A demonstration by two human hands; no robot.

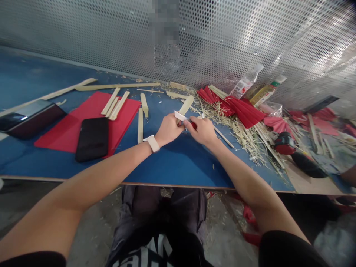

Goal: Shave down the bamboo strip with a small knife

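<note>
Near the middle of the blue table [172, 167], my left hand [169, 129] is closed round a pale bamboo piece [186, 105] whose broad rounded end points up and away. My right hand [203, 130] is closed on a knife with a red and black handle [193, 124]. The knife's bright blade [180, 116] lies across the bamboo piece, near my left fingers. Both hands are almost touching. Two more bamboo pieces, one upper [144, 105] and one lower [140, 126], lie left of my left hand.
Red sheets [66, 126] at the left bear a black phone [92, 139] and bamboo sticks [119, 105]. Shavings [244, 137], red folded fans [246, 111], a clear bottle [247, 81] and an oil bottle [264, 92] are at the right. A perforated metal panel [111, 33] stands behind.
</note>
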